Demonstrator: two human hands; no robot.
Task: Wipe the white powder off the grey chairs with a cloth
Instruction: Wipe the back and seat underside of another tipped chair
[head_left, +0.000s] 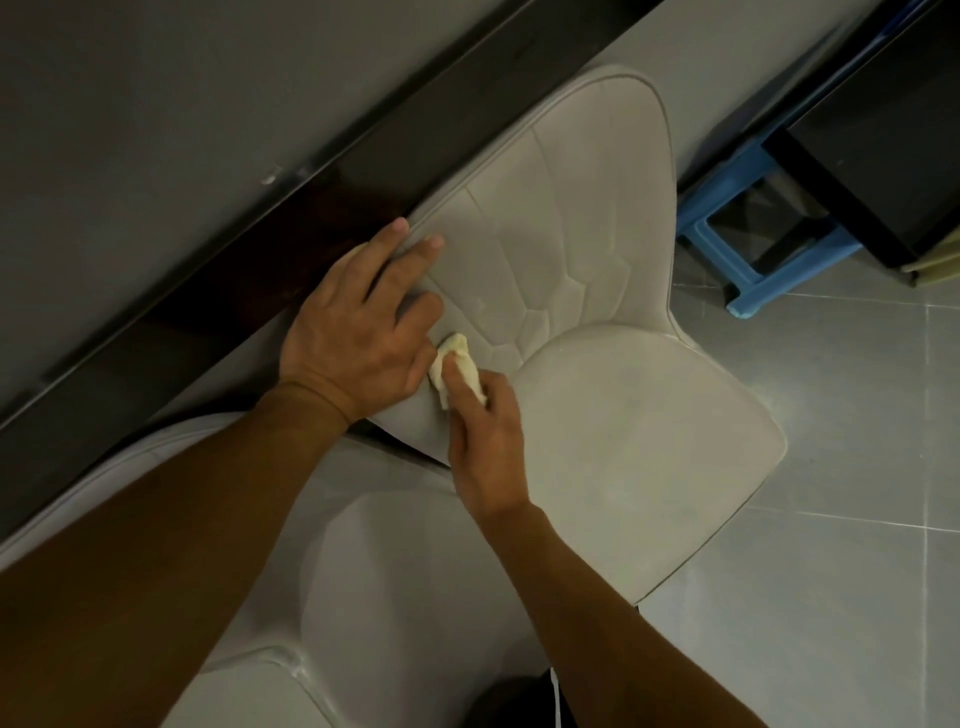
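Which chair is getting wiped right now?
The far chair, next to the blue stool. The right hand holds the cloth on its back and the left hand rests there too. No hand touches the near chair.

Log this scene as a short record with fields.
left hand: rests on the edge of the backrest, fingers fairly straight
right hand: presses the cloth against the lower backrest
cloth: pale, bunched up
seat: grey, looks faintly dusty
second chair: grey, nearer the camera, beneath the arms
background: blue stool on tiled floor
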